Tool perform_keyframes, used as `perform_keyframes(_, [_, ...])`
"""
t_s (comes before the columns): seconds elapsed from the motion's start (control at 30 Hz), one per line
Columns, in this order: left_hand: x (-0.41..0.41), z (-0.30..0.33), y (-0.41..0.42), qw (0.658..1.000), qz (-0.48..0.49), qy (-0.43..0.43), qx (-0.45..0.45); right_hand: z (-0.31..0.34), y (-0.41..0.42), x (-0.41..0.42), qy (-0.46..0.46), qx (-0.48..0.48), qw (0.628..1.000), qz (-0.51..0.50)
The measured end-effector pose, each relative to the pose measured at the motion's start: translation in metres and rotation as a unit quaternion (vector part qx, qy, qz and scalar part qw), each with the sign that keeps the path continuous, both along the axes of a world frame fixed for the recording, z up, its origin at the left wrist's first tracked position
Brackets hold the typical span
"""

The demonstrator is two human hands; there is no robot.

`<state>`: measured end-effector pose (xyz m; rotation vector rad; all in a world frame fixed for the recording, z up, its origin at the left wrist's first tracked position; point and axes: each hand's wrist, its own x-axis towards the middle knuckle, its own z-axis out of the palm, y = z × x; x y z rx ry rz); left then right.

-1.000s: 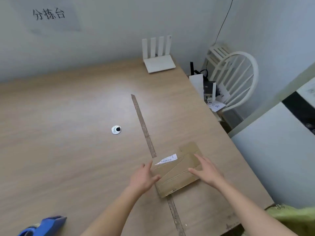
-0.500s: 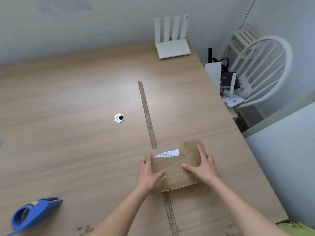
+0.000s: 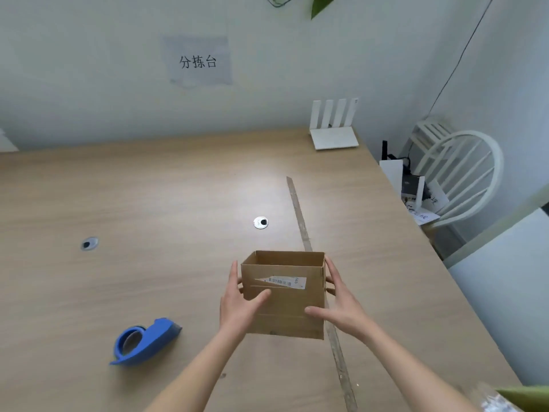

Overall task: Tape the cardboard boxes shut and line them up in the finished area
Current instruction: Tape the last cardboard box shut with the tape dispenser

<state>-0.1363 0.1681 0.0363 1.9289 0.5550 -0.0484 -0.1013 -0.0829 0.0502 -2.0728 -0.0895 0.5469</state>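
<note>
Pale wall w/ sign, wood table, white chair, maybe router.

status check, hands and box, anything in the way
Left hand and right hand grip the cardboard box by its sides. Box opened up, top open, untaped. Tape dispenser lies apart to the left. Nothing blocking.

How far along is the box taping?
Early. Done: nothing looks taped yet. In hand: the left hand and right hand hold one box upright, its top open. Left: fetch the tape dispenser lying beside it, seal, then line it up.
</note>
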Motion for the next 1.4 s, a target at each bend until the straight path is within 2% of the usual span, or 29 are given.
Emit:
perform_keyframes(0.3, [-0.118, 0.003, 0.096, 0.998, 0.059, -0.034, -0.012, 0.003, 0.107, -0.094, -0.005, 0.053, 0.996, 0.074])
perform_keyframes(0.67, [-0.175, -0.028, 0.107, 0.987, 0.125, -0.008, -0.097, -0.037, 0.119, -0.142, 0.052, 0.024, 0.996, 0.069])
perform_keyframes(0.83, [-0.186, -0.040, 0.101, 0.990, 0.116, -0.007, -0.076, -0.046, 0.121, -0.151, 0.018, -0.020, 0.993, 0.118])
perform_keyframes(1.2, [-0.180, -0.038, 0.109, 0.996, 0.083, -0.018, -0.014, -0.066, 0.125, -0.141, -0.025, -0.045, 0.998, 0.047])
perform_keyframes(1.4, [-0.166, -0.048, 0.108, 0.995, 0.068, -0.007, 0.069, -0.071, 0.135, -0.140, -0.061, -0.062, 0.996, 0.001])
